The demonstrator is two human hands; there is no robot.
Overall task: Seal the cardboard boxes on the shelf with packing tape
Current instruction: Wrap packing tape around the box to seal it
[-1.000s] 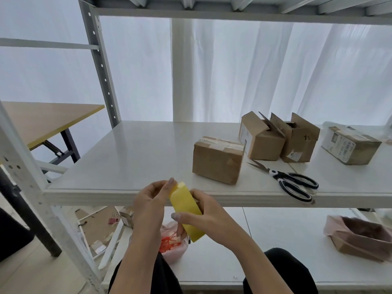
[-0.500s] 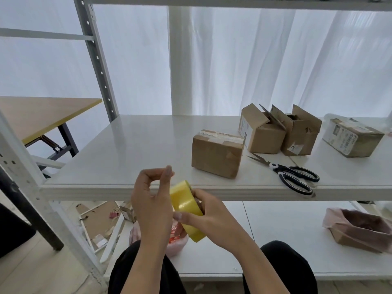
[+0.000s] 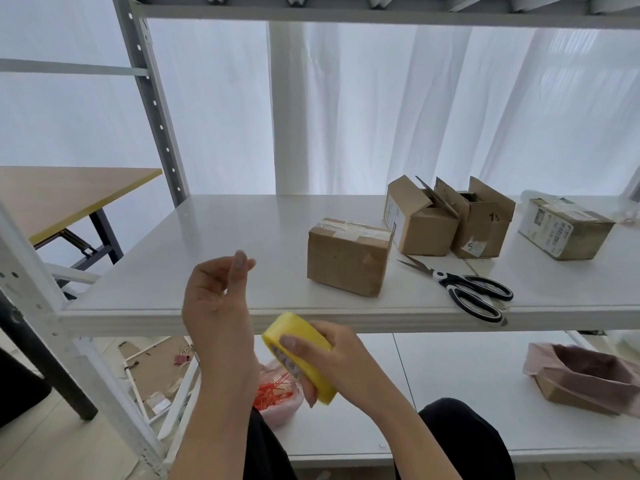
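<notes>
My right hand (image 3: 332, 358) grips a yellow roll of packing tape (image 3: 301, 332) just below the front edge of the white shelf (image 3: 207, 237). My left hand (image 3: 218, 299) is raised beside the roll, thumb and forefinger pressed together; no strip of tape shows between them. On the shelf stand a closed brown box (image 3: 346, 265) with clear tape on top, two boxes (image 3: 419, 226) (image 3: 485, 230) with their flaps up, and a labelled closed box (image 3: 568, 233) at the far right.
Black-handled scissors (image 3: 474, 292) lie near the shelf's front edge, right of the closed box. The lower shelf holds a bag of red ties (image 3: 277, 396) and a pink-lined carton (image 3: 581, 375). A wooden table (image 3: 52, 195) stands to the left.
My left hand has come off the tape roll and risen up and left, fingers pinched. The roll in my right hand has tilted flatter.
</notes>
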